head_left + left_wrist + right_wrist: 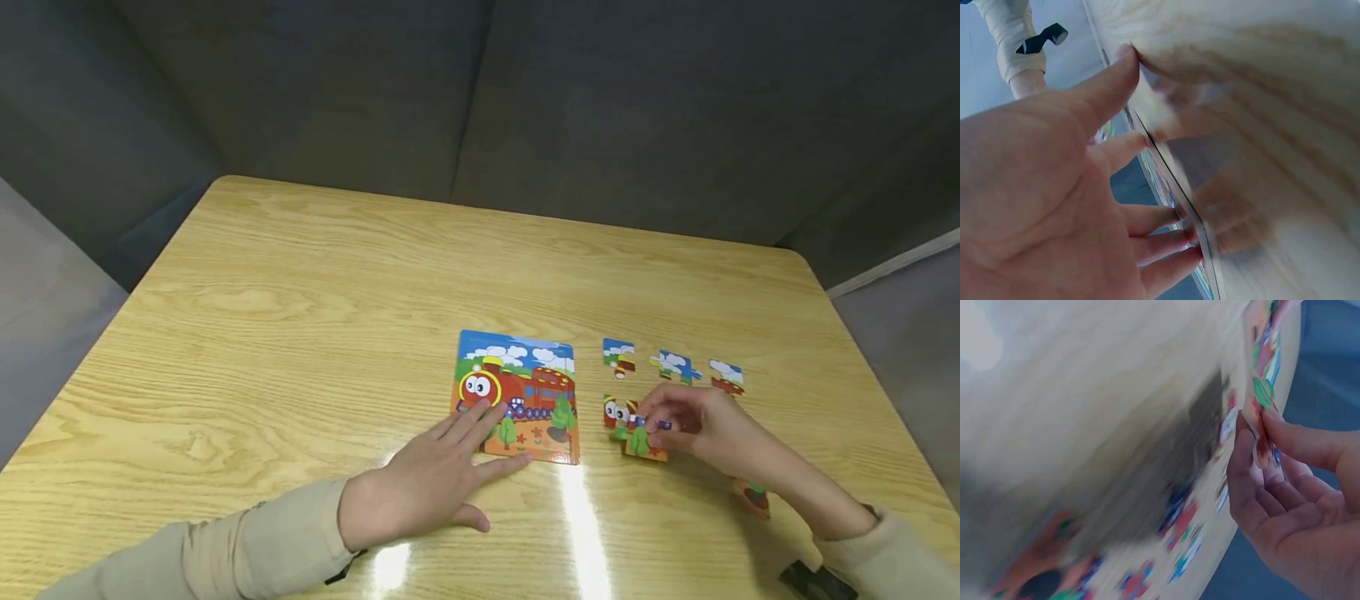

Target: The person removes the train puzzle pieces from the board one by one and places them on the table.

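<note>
My left hand (pixel 438 483) lies with fingers extended over the lower left part of a square picture board (pixel 543 392). It shows a red train with big eyes under a cloudy sky. In the left wrist view, the fingertips touch the edge of the board (pixel 1179 194). To its right, my right hand (pixel 701 425) pinches a jigsaw piece (pixel 642 443) with a green tree on orange ground between thumb and fingers. The right wrist view has this piece (pixel 1261 394) tilted up on edge. Just behind it is a jigsaw piece with the train's eyes (pixel 615 410).
Beyond the right hand, a row holds a cloud-and-chimney piece (pixel 618 353), a sky piece (pixel 677 364) and a piece with red train roof (pixel 726 373). Another orange piece (pixel 752 498) lies below the right wrist. Grey partitions (pixel 465 100) stand behind the wooden table (pixel 300 292).
</note>
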Demonstrator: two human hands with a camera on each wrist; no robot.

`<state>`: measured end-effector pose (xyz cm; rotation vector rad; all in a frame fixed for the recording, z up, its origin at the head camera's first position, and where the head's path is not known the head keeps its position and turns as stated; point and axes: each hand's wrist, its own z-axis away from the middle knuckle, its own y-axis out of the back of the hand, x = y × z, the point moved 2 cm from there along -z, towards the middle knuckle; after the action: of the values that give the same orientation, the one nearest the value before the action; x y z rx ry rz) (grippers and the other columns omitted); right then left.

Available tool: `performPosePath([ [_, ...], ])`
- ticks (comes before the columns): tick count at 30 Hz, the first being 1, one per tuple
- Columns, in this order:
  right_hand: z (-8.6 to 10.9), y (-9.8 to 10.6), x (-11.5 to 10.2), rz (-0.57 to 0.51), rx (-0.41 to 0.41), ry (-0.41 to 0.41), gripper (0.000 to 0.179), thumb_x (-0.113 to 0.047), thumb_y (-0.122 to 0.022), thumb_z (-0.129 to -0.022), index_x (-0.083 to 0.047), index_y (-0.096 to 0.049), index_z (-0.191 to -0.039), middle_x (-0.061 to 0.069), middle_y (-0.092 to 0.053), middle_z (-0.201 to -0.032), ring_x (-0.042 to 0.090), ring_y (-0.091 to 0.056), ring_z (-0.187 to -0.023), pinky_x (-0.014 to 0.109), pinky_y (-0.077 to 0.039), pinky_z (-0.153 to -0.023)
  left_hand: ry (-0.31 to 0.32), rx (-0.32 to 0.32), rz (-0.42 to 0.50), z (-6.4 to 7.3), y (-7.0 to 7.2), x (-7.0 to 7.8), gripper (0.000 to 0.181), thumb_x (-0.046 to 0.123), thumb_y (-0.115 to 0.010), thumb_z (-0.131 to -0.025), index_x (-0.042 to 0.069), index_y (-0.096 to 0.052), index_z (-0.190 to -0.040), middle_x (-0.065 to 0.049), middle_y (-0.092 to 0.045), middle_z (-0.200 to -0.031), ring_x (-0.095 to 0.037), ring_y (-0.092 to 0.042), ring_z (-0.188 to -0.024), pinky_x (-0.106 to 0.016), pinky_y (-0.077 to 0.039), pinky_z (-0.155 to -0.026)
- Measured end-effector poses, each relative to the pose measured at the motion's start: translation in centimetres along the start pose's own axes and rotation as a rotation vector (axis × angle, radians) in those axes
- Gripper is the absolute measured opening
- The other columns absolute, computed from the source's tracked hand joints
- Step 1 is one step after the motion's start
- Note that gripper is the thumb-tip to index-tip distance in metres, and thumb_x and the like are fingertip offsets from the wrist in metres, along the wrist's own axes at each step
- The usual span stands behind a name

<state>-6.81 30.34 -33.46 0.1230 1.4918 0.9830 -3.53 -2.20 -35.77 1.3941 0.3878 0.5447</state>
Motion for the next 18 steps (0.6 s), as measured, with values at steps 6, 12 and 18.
performPosePath([
  [6, 2.6, 0.3, 2.1, 0.059, -0.034, -0.095, 0.02, 0.005, -0.072, -0.083, -0.005, -0.066, -0.099, -0.001, -0.065, -0.082, 0.008, -0.061, -0.072, 0.025, -0.052, -0.061, -0.005, 0.009, 0.009, 0.1, 0.2, -0.1, 0.076, 0.062, -0.055, -0.087, 0.035, -0.031, -0.154, -0.02, -0.018, -0.16, -0.033, -0.023, -0.146, -0.042, -0.031, -0.113],
  [12, 4.1, -0.1, 2.6, 0.27, 0.014, -0.133, 0.02, -0.004, -0.082, -0.076, -0.013, -0.067, -0.086, -0.008, -0.062, -0.081, 0.001, -0.057, -0.071, 0.024, -0.051, -0.06, -0.018, 0.04, 0.044, 0.1, 0.3, -0.2, 0.08, 0.06, -0.06, -0.086, 0.029, -0.033, -0.154, -0.021, -0.022, -0.159, -0.034, -0.026, -0.144, -0.043, -0.034, -0.111],
  [18, 4.8, -0.3, 2.6, 0.404, 0.044, -0.25, 0.026, -0.004, -0.085, -0.072, -0.014, -0.063, -0.081, -0.004, -0.062, -0.087, 0.001, -0.055, -0.07, 0.023, -0.048, -0.059, -0.027, 0.035, 0.05, 0.1, 0.3, -0.3, 0.08, 0.059, -0.061, -0.085, 0.026, -0.036, -0.153, -0.02, -0.024, -0.158, -0.034, -0.026, -0.144, -0.043, -0.034, -0.111],
])
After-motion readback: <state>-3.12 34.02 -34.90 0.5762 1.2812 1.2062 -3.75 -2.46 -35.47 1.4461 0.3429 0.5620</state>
